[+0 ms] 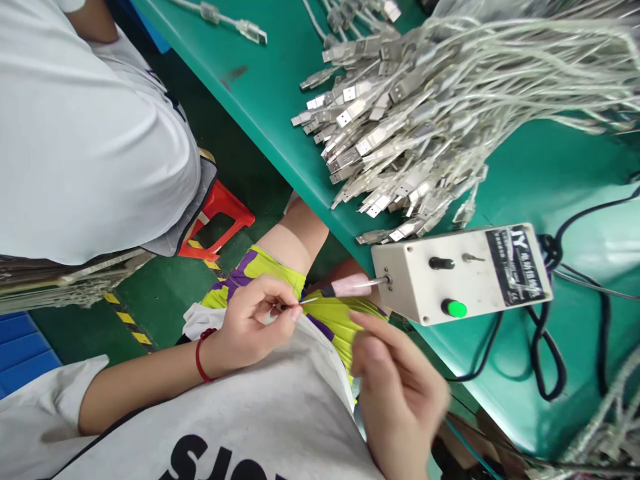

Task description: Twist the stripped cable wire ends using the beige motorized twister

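My left hand (263,320), with a red cord bracelet at its wrist, is closed in a pinch. Between thumb and forefinger are thin wires (306,301); a pale end pokes out towards the right, with dark and red bits at the fingertips. My right hand (397,387) is slightly blurred. Its forefinger stretches out, the thumb stands apart from it, and the other fingers curl; nothing shows between them. Just above and between the hands, a pinkish tip with a dark end (347,287) sticks out on a metal shaft from a beige box (407,283) with a green button.
A large bundle of clear USB cables (430,113) lies on the green table (280,120). Black cords (545,360) run behind the box. More cables (610,427) sit at lower right. A person in a white shirt (95,147) is at left, near a red stool (220,220).
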Tool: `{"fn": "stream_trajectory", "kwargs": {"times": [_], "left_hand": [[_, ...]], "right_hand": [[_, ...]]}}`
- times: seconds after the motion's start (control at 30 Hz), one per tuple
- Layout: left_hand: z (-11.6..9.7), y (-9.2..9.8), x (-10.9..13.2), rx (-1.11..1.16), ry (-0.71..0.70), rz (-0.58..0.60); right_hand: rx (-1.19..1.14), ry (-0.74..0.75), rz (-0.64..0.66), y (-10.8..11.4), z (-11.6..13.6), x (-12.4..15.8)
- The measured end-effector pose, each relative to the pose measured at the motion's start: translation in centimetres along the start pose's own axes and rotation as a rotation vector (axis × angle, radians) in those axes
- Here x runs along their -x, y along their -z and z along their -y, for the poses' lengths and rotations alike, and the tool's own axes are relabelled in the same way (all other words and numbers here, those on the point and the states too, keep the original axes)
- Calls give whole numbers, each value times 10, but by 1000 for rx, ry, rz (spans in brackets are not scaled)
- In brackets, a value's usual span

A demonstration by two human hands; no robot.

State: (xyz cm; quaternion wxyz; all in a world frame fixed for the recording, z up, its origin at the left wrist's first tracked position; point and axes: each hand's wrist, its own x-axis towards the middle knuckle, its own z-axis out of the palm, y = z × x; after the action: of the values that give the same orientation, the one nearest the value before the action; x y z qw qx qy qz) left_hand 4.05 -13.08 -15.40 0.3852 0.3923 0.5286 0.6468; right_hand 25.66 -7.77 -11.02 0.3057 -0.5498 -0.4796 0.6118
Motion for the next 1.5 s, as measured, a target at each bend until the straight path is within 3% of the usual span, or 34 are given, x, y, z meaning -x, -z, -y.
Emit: {"fn": "stream_trajectory", "kwargs": {"times": [0.1, 0.17, 0.83, 1.13, 1.5], "left_hand": [[-3, 0, 1, -78, -102, 110], [-5, -1, -1, -124, -131, 144], [2, 3, -5, -18, -84, 309], [4, 4, -5, -68, 66, 245], [8, 1, -12, 36, 283, 76]], "right_hand": [[-128, -84, 191, -38, -3, -8], [-220, -142, 224, -49, -5, -12], [-335, -202, 177, -47, -12, -22], [-327, -263, 186, -55, -9, -30], [-352, -188, 35, -60, -9, -42]]}}
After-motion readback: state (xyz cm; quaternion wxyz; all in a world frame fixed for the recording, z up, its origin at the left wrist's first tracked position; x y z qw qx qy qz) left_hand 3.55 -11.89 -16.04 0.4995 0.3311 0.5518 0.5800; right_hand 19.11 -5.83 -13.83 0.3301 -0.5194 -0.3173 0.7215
